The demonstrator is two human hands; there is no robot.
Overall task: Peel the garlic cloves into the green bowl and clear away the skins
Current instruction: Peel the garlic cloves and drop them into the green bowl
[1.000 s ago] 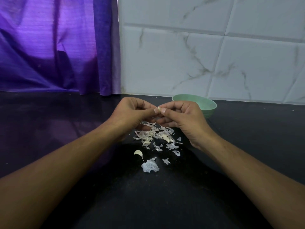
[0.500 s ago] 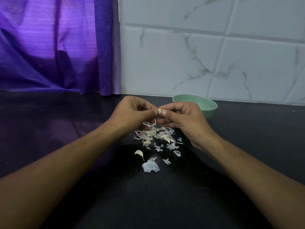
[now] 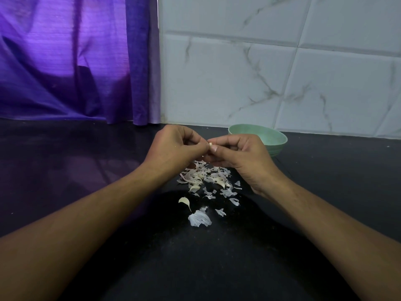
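My left hand (image 3: 173, 148) and my right hand (image 3: 240, 155) meet fingertip to fingertip above the black counter, both pinching one small garlic clove (image 3: 210, 144). Only a pale tip of the clove shows between the thumbs. Right below the hands lies a heap of white garlic skins (image 3: 206, 179). A single unpeeled clove (image 3: 184, 201) lies apart, nearer to me, with a large papery skin (image 3: 199, 218) beside it. The green bowl (image 3: 275, 139) stands behind my right hand near the wall; its inside is hidden.
The black counter (image 3: 86, 170) runs left and right. A white marble-tiled wall (image 3: 282, 72) rises behind the bowl. A purple curtain (image 3: 71, 61) hangs at the back left, reaching down to the counter.
Both hands have stayed together over the skins; the fingers have shifted slightly on the clove, and a little more of its pale tip shows.
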